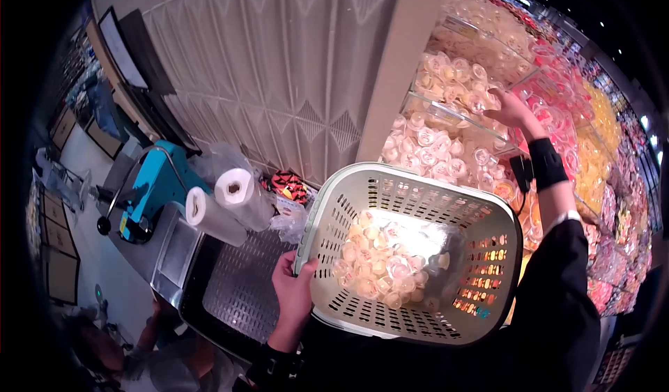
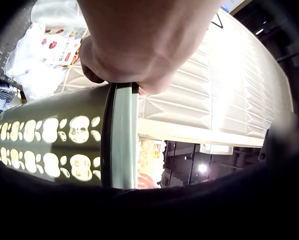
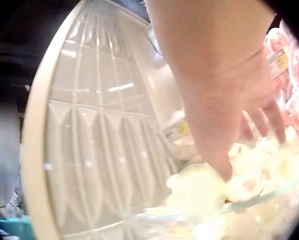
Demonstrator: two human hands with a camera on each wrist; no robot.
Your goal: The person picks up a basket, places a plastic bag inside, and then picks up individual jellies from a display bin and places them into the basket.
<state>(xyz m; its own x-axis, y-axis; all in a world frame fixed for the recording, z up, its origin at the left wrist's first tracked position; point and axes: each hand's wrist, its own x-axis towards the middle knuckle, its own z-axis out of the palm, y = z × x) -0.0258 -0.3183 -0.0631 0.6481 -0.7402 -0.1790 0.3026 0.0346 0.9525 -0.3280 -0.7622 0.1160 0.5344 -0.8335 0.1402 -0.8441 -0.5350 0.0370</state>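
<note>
Left hand (image 1: pixel 291 284) curled round a basket rim (image 1: pixel 421 175) in head view, wrapped pieces (image 1: pixel 380 263) inside; right hand (image 1: pixel 514 110) spread over shelved loose pieces (image 1: pixel 446 70). Left wrist view: rim under the same hand. Right wrist view: fingers (image 3: pixel 273 121) parted, nothing visibly held; probably selecting, next needing a gentle pinch.

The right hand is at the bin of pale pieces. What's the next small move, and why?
Probably close the right hand gently round a few pale pieces: it reaches in among them and seems to grip none, while the left hand holds the basket by its rim, with similar-looking pieces inside.
</note>
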